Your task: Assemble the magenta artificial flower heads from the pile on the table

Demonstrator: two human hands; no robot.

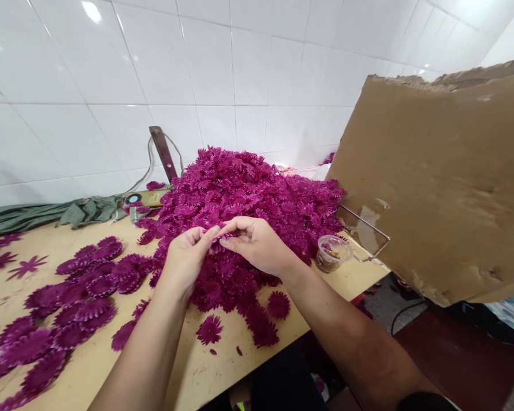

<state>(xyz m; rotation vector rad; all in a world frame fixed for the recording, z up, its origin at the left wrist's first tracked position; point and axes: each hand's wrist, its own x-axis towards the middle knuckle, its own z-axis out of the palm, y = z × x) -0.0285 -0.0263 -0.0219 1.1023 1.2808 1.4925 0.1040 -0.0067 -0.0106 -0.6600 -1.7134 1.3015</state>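
**Magenta fabric flower pinched between both hands above the pile**

Magenta fabric flower (221, 236), a small toothed petal disc, sits between the fingertips of both hands, held just over the front slope of the big heap. The left hand (187, 255) grips it from the left with thumb and forefinger closed on its edge; the right hand (257, 242) meets it from the other side, fingers curled and thumb pressing, so the piece is grasped at two points. Held this way, close to the eyes and clear of the heap, it looks as if the layers are being separated or lined up, though the fingers hide the exact contact.

Directly beneath lies the pile of magenta petal discs (248, 194), mounded against the tiled wall (111, 68) at the back edge of the bench (197, 365). Toward the left edge, rows of overlapped discs (68, 302) lie flat and fanned, seemingly set apart from the loose stock. A few single discs (209, 329) rest near the front edge. At the right edge stands a small clear plastic cup (332, 252), within easy reach of the right hand, beside a wire bracket (368, 228). A sheet of brown cardboard (437, 182) leans beyond that edge. Green fabric (55, 214) and a yellow tool (148, 198) lie along the back-left.
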